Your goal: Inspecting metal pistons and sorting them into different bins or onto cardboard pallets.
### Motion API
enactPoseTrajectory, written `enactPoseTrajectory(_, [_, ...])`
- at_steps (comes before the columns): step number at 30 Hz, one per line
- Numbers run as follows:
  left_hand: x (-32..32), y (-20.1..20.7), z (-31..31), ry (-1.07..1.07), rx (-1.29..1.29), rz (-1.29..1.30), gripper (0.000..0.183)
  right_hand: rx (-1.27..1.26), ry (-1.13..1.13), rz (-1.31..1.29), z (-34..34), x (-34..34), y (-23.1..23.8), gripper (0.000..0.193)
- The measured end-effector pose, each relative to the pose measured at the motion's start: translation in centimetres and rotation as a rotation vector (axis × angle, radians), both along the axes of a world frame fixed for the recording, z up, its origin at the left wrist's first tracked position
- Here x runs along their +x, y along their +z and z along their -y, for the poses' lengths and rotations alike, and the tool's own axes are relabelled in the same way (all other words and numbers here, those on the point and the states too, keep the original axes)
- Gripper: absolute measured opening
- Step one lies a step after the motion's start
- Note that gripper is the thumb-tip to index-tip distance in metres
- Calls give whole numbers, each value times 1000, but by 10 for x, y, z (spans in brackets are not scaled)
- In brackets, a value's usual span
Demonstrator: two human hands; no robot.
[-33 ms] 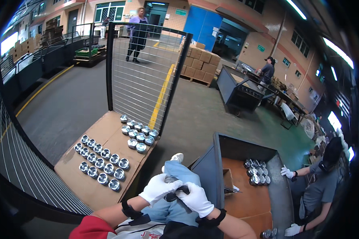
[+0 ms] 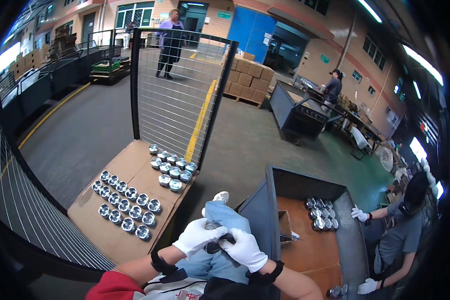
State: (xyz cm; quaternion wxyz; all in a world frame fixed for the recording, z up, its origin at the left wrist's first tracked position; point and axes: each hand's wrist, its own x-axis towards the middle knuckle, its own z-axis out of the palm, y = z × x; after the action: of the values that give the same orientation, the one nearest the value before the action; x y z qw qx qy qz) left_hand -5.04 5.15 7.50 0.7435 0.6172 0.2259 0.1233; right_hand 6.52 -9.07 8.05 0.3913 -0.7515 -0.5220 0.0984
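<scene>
Red lettering (image 2: 187, 296) on the wearer's shirt sits at the lower edge of the frame, cut off and only partly legible. Green signs (image 2: 224, 15) with pale marks hang on the walls at upper centre and upper right, too small to read, as is a white notice (image 2: 267, 38) on the blue door (image 2: 252, 30).

Compared with the earlier frame, the whole scene sits slightly higher and further left; the rows of metal pieces keep the same layout, and both hands keep nearly the same pose.

At lower centre, the left hand (image 2: 197, 237) and right hand (image 2: 245, 250), both in white gloves, are closed around a dark piece (image 2: 212, 247) above the wearer's legs. The fingers cover much of it, so its full shape is hidden; whether the black part at the right fingertips belongs to it, I cannot tell.

Shiny round metal pieces (image 2: 125, 205) stand in two groups on a cardboard sheet (image 2: 130, 162) at lower left. More pieces (image 2: 323, 212) sit in the dark bin (image 2: 355, 240) at lower right, beside a co-worker's gloved hand (image 2: 359, 214). The co-worker's far side fades into the dark rim.
</scene>
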Motion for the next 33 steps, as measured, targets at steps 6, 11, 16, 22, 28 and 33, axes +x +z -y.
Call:
enactPoseTrajectory(6, [-1,-17,-15,-136,-295,-137,41,140,448,970,-9,11,33,6])
enactPoseTrajectory(11, [-1,-11,-14,47,-111,-12,38,165,157,154,-15,5,7,12])
enactPoseTrajectory(16, [-3,5,-12,82,168,-29,43,38,6,-237,-17,3,-12,20])
enactPoseTrajectory(22, [0,7,-20,-29,-230,-97,32,150,295,1064,-13,14,14,17])
enactPoseTrajectory(28, [1,-10,-19,32,-227,18,28,99,38,8,-20,9,-6,26])
enactPoseTrajectory(33, [-1,-5,-8,101,-63,53,32,6,94,9,-17,12,2,25])
